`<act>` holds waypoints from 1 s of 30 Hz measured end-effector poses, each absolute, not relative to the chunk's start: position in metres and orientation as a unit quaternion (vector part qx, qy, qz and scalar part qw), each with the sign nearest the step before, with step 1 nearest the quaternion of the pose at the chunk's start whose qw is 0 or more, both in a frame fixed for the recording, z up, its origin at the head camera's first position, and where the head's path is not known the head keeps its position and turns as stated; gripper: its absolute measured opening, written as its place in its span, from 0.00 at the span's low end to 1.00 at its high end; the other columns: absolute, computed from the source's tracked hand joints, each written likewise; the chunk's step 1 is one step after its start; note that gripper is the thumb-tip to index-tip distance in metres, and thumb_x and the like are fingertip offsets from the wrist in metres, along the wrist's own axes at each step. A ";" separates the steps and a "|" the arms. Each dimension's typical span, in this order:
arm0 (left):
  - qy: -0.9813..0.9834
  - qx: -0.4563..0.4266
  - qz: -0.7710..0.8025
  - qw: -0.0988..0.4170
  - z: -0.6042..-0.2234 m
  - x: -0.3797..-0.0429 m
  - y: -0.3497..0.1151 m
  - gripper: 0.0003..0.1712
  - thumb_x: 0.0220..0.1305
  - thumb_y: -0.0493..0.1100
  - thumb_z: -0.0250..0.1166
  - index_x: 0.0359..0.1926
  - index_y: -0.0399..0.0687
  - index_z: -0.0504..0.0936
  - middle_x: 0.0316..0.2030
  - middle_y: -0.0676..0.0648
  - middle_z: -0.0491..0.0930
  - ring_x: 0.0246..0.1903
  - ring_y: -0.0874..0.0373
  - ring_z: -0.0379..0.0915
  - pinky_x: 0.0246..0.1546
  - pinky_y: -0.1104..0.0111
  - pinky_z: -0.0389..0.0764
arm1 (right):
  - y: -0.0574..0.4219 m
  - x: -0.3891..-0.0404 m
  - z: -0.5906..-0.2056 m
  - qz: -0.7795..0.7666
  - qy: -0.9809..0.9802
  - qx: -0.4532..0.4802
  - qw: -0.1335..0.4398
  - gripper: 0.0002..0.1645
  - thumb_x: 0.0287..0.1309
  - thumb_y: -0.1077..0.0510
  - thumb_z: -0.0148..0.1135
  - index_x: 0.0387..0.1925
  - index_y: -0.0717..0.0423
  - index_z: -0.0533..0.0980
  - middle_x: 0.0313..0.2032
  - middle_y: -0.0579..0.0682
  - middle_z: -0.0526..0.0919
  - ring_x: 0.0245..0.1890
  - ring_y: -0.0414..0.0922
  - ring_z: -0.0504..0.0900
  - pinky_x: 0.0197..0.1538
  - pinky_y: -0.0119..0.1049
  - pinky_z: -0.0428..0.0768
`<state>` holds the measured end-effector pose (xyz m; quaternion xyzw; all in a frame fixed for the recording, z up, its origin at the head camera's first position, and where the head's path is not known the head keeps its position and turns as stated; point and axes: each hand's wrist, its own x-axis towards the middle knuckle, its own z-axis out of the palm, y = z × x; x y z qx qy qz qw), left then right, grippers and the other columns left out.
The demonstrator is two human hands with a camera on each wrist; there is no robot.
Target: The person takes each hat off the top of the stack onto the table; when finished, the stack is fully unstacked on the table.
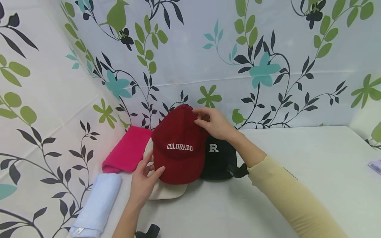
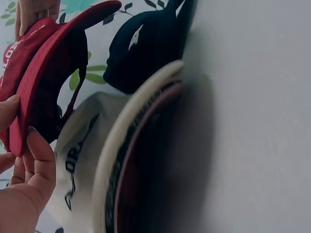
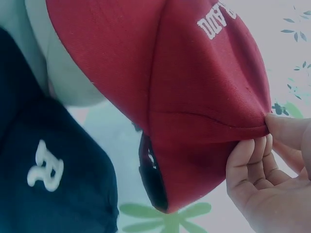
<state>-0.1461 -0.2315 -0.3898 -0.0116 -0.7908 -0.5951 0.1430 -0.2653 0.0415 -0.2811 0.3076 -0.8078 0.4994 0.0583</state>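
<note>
A red baseball cap (image 1: 180, 162) lettered COLORADO hangs between my two hands, its visor low and toward me. My left hand (image 1: 144, 178) pinches the visor's left edge between thumb and fingers, as the left wrist view shows on the red cap (image 2: 36, 82). My right hand (image 1: 215, 122) pinches the crown's cloth near the top, seen close in the right wrist view with the hand (image 3: 277, 170) at the crown. Behind and below it sits a cream cap (image 1: 169, 191), mostly hidden in the head view; its dark script shows on the cream cap (image 2: 80, 160) from the left wrist.
A black cap (image 1: 220, 162) with a white R sits right of the red one. A folded pink cloth (image 1: 128, 150) and a light blue rolled cloth (image 1: 98, 201) lie at the left. Patterned fabric (image 1: 190, 59) hangs behind the white table (image 1: 297, 158). A lilac object (image 1: 375, 166) is at the right edge.
</note>
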 end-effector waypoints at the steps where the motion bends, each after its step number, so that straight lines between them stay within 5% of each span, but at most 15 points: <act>1: -0.793 -0.013 -0.593 0.142 -0.388 -0.148 -0.228 0.41 0.64 0.37 0.71 0.75 0.53 0.66 0.56 0.46 0.71 0.47 0.53 0.75 0.42 0.73 0.81 | 0.045 -0.266 -0.280 0.494 -0.812 0.305 0.062 0.23 0.67 0.67 0.61 0.62 0.66 0.75 0.38 0.55 0.79 0.42 0.52 0.79 0.45 0.40 0.78; 21: -0.765 -0.108 -0.618 0.143 -0.384 -0.186 -0.162 0.41 0.63 0.36 0.72 0.74 0.50 0.67 0.54 0.43 0.72 0.43 0.50 0.76 0.36 0.71 0.82 | 0.113 -0.272 -0.264 0.462 -0.850 0.237 0.087 0.23 0.71 0.64 0.58 0.65 0.62 0.74 0.41 0.58 0.79 0.45 0.52 0.79 0.43 0.38 0.82; 30: -0.767 -0.106 -0.621 0.124 -0.384 -0.196 -0.133 0.40 0.64 0.38 0.71 0.74 0.47 0.67 0.52 0.43 0.72 0.43 0.51 0.76 0.41 0.72 0.80 | 0.142 -0.274 -0.267 0.467 -0.851 0.222 0.087 0.23 0.71 0.62 0.58 0.66 0.60 0.74 0.40 0.58 0.77 0.43 0.52 0.79 0.39 0.40 0.85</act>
